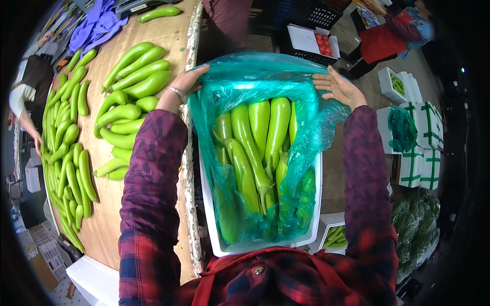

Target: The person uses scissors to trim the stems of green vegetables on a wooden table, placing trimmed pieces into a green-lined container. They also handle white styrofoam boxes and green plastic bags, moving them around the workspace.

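Observation:
A white foam box [318, 214] stands in front of me, lined with a green plastic bag [264, 69]. Long light green eggplants [249, 149] lie inside it, some under the film. At the far left corner of the box, my left hand [188, 81] is closed on the bag's edge, with a bracelet at the wrist. My right hand [338, 87] is at the far right corner, palm inward and fingers apart; the bag's rim touches it by the thumb. Whether those fingers grip any film is unclear.
A wooden table [107, 206] on the left bears more green eggplants [143, 70] and a purple cloth [95, 28]. Co-workers stand at the far left and upper right. Foam boxes [411, 168] with green tape and a crate holding red produce [323, 44] are on the right.

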{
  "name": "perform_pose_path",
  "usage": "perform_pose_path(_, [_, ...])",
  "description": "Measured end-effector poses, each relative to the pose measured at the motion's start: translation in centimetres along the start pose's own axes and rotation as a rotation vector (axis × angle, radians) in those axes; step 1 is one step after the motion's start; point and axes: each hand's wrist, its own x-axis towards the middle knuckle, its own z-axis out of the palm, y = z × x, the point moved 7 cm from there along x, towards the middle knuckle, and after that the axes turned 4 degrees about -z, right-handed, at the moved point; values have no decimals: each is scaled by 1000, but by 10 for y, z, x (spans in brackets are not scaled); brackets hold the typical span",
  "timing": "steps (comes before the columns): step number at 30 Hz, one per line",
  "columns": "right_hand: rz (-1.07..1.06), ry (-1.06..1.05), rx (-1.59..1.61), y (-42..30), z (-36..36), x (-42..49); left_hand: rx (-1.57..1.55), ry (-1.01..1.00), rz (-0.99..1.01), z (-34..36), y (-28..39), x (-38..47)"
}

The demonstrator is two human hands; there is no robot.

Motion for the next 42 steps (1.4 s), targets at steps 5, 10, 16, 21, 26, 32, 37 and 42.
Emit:
perform_pose_path(5, [13,305,383,68,10,14,-59,-56,-45,0,-12,10])
perform_pose_path(10, [102,419,624,161,51,-42,-131,-131,-138,-4,-26,7])
perform_pose_path(16, [175,454,880,271,49,-130,-220,125,-66,19,-91,-55])
perform_pose_path(21, [195,587,870,360,38,-191,-438,65,-52,38,-156,-170])
perform_pose_path(26, [260,843,176,310,17,-258,-626,152,-201,36,-226,-325])
perform_pose_path(32, [-525,447,-402,101,120,-238,-5,476,14,-21,-195,-385])
perform_pose_path(37, [-668,49,-1079,71,236,-238,761,100,712,116,-106,-364])
perform_pose_path(42, [-551,161,-1118,103,227,-291,1205,44,926,166,-113,-372])
